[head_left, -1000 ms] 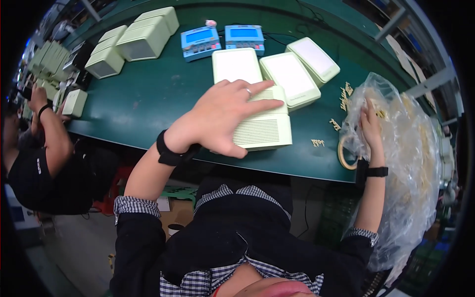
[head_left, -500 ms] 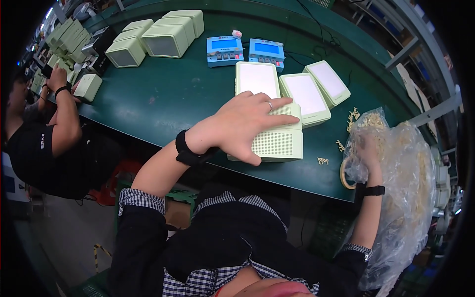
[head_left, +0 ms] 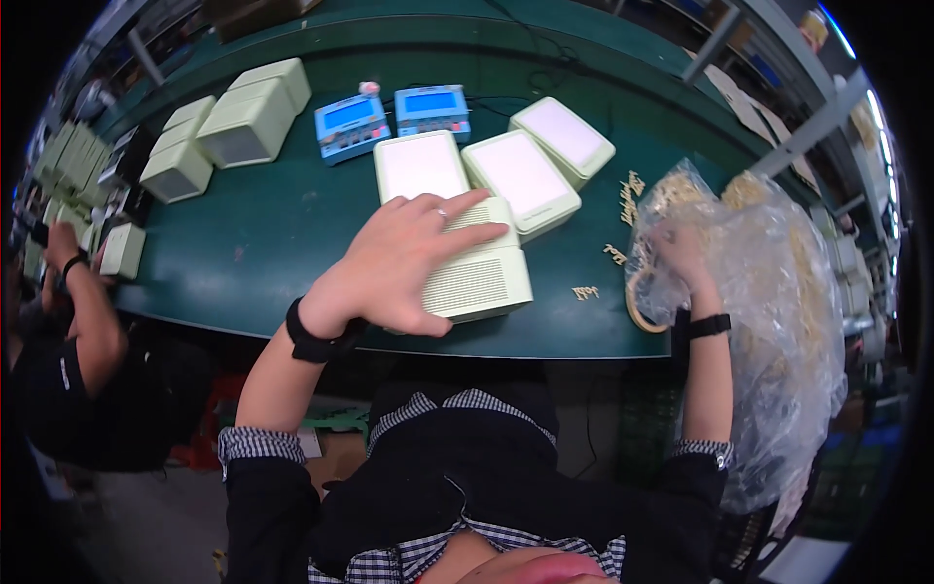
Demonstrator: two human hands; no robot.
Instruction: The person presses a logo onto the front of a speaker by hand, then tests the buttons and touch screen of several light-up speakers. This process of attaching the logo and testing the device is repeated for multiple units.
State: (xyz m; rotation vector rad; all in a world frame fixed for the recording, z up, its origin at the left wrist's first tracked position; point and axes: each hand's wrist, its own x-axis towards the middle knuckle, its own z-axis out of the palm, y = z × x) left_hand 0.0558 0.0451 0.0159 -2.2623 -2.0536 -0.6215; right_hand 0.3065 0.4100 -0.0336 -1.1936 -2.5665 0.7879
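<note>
My left hand (head_left: 399, 263) lies with spread fingers on a pale green box-shaped casing (head_left: 477, 282) that has a slotted grille. It holds nothing. The casing sits near the front edge of the green table (head_left: 277, 258). My right hand (head_left: 681, 255) reaches into the mouth of a see-through plastic bag (head_left: 769, 292) full of small beige pieces; its fingers are hidden by the film and the pieces. Beside the bag's mouth, a tan tape-like ring (head_left: 640, 304) rests at the table edge. Small beige pieces (head_left: 587, 293) lie between the casing and the bag.
Behind the casing are pale green units with white panels (head_left: 520, 180) and two blue meters (head_left: 433, 109) with screens. More pale green casings (head_left: 243, 122) stand at the back left. Another person (head_left: 88, 321) works at the far left. Metal shelf posts (head_left: 812, 127) rise at the right.
The whole view has swung, so the table's things sit further left in the picture. My left hand stays on the casing and my right hand stays in the bag.
</note>
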